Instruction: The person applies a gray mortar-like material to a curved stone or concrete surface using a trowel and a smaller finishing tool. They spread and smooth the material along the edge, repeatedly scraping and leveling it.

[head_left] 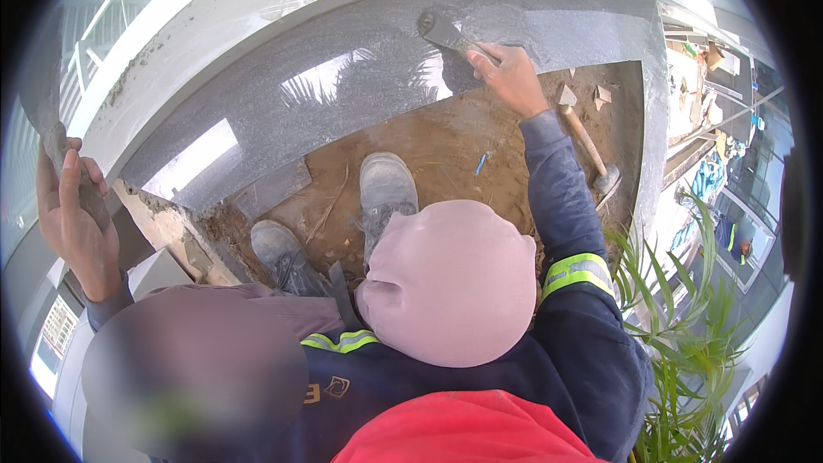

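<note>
My right hand (509, 77) is closed around the light handle of a putty knife (446, 33), its dark blade against a polished grey stone slab (549, 30). A small dark lump sits at the blade's tip. At the far left, my left hand (75, 223) is raised, fingers wrapped about the mortar-smeared handle of a trowel (40, 90). The trowel's grey blade points upward, partly lost in the dark rim. Below the slab lies brown soil (446, 141), where my dusty boots (387, 182) stand. A pink-clad knee (450, 283) hides part of it.
A wooden-handled hammer (587, 141) lies on the soil right of my forearm, near broken chips (603, 96). Left of it is a blue scrap (480, 163). A leafy plant (686, 317) stands at lower right. A curved pale wall (249, 13) rises behind the slab.
</note>
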Motion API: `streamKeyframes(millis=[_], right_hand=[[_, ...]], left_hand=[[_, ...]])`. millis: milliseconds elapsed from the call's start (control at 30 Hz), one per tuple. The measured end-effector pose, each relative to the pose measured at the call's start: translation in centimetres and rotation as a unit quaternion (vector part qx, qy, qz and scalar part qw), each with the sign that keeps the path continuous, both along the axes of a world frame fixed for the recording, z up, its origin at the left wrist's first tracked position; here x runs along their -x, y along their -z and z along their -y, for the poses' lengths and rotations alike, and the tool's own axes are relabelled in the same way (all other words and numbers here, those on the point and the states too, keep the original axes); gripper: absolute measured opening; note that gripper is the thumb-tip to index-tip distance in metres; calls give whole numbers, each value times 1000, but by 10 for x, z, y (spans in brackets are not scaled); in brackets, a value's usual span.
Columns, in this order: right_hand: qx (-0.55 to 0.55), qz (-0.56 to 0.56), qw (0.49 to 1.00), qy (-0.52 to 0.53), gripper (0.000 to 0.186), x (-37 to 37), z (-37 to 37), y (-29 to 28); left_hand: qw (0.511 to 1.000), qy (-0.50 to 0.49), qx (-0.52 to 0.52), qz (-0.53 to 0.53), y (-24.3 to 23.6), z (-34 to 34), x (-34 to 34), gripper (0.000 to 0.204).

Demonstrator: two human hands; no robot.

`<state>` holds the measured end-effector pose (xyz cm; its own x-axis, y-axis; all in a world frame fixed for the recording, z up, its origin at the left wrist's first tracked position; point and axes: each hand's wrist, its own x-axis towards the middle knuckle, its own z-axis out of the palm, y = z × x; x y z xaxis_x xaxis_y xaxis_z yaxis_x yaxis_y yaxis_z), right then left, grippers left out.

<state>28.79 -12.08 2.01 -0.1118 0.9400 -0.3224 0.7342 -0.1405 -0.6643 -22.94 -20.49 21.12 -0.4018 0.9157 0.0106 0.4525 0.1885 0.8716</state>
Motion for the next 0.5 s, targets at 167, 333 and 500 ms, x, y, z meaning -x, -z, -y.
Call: streamKeyframes(millis=[167,333,500], right_hand=[[120,-155,972,-129,48,87,11,-33],[147,-221,886,-380,44,223,3,-90],[115,-227,806,-534,48,353,-8,-82]], left_hand=[[996,-31,-86,19,-40,18,5,55],[973,-157,-167,8,-90,74,42,53],[908,-252,-255,215,-89,98,32,31]])
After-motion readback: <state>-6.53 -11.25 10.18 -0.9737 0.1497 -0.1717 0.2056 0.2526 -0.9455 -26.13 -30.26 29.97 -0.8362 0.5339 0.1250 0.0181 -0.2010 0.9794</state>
